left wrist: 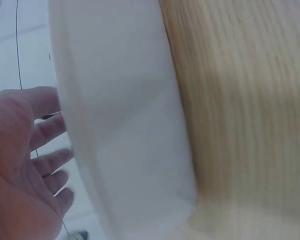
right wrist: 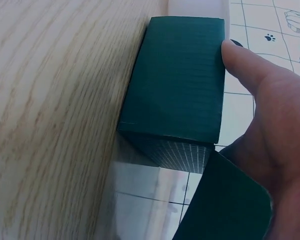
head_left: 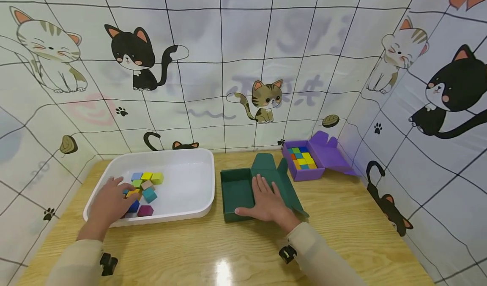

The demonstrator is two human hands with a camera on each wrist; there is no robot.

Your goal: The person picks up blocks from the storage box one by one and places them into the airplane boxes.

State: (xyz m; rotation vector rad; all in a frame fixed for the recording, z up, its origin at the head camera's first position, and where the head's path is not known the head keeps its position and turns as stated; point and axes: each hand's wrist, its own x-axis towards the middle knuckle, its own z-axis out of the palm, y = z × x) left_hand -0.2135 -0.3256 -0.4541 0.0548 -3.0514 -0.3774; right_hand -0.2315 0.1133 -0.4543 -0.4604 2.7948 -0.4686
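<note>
1. The step in hand seems to be the taking of one block from the white tray (head_left: 190,180) with the left hand (head_left: 110,201), while the right hand (head_left: 266,201) steadies the green box (head_left: 236,191).
2. To do this well, the left hand should pinch one block on two opposite sides. The small blocks (head_left: 149,194) lie close together at different angles, so a wide grip could push the neighbours away.
3. The orange block (head_left: 134,193) is nearest to the left fingers, and a straight lift would help it to clear the tray wall.
4. The right hand should press only lightly, I think, because the box looks like card and its wall could bend.
5. The left fingers are half bent over the blocks, at the orange one. Their tips are partly hidden behind the tray in the left wrist view, so I cannot tell whether they have hold of it.
6. The right fingers are straight and spread, with the thumb stretched away from them, and they grasp nothing. The thumb touches the top edge of the box.
7. The tray and the green box stand near each other on the table (head_left: 190,252). The green lid (head_left: 291,189) is folded back to the right, and the purple box (head_left: 308,176) stands behind it with blocks packed inside.
</note>
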